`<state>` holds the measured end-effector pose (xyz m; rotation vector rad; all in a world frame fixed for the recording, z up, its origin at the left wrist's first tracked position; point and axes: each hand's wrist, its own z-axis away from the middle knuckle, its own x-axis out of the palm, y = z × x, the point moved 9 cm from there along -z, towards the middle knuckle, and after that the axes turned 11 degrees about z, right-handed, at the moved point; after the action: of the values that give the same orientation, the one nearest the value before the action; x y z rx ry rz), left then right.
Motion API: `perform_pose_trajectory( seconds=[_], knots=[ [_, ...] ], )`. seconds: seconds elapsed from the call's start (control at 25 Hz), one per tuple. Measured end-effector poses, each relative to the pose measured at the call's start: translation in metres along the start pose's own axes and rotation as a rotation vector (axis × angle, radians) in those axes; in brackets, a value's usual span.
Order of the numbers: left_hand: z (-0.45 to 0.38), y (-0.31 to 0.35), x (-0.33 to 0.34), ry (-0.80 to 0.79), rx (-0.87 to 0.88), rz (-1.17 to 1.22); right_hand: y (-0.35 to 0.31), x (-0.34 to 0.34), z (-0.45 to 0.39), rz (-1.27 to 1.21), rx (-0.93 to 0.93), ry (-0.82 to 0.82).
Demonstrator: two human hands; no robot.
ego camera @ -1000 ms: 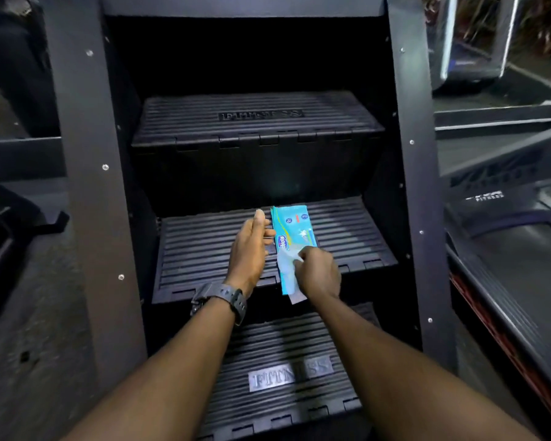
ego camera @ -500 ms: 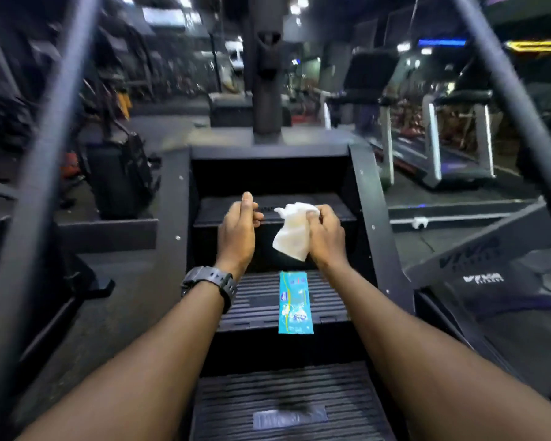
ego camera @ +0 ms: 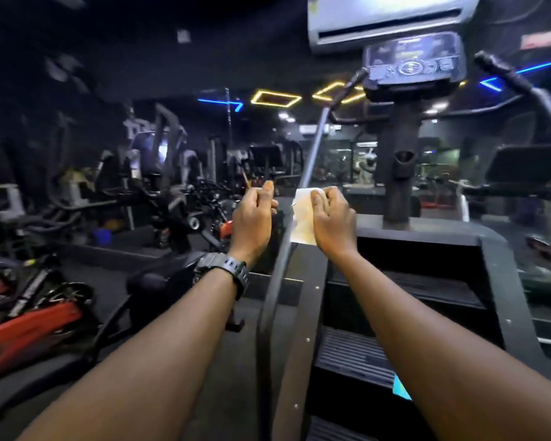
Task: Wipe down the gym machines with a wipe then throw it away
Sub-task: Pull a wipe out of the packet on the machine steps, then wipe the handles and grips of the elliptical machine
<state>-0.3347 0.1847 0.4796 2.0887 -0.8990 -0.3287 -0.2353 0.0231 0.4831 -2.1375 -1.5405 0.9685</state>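
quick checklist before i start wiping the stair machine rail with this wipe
1. Wipe in hand: ok, the right hand pinches it, hanging down.
2. Wipe opened out: cannot tell, it looks partly folded.
3. Left hand free: ok, fingers loosely curled, holding nothing.
4. Rail within reach: ok, it runs up just behind the wipe.
5. Console up the post unobstructed: ok.
6. Wipe pack out of the way: ok, it lies on a step low down, mostly hidden by the right arm.
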Motion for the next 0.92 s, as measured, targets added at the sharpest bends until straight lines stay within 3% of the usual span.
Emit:
perform_pose_trajectory(
  seconds=[0.36, 0.52, 0.68, 0.92],
  knots=[
    [-0.005, 0.032, -0.273, 0.230, 0.030, -0.127, -0.179, 0.164, 0.060, -0.085, -0.088, -0.209],
    [-0.021, 0.021, -0.376, 0.212, 0.000, -0.174, -0.235, 0.239, 0.087, -0.121, -0.050, -0.252],
    [-0.063, 0.001, -0.422, 0.156, -0.007, -0.118, -0.274, 0.288, 0.085, -0.095, -0.052, -0.231],
    [-0.133, -0.072, -0.415, 0.081, -0.027, -0.012, -0.262, 0.349, 0.042, -0.010, -0.030, -0.166]
  ],
)
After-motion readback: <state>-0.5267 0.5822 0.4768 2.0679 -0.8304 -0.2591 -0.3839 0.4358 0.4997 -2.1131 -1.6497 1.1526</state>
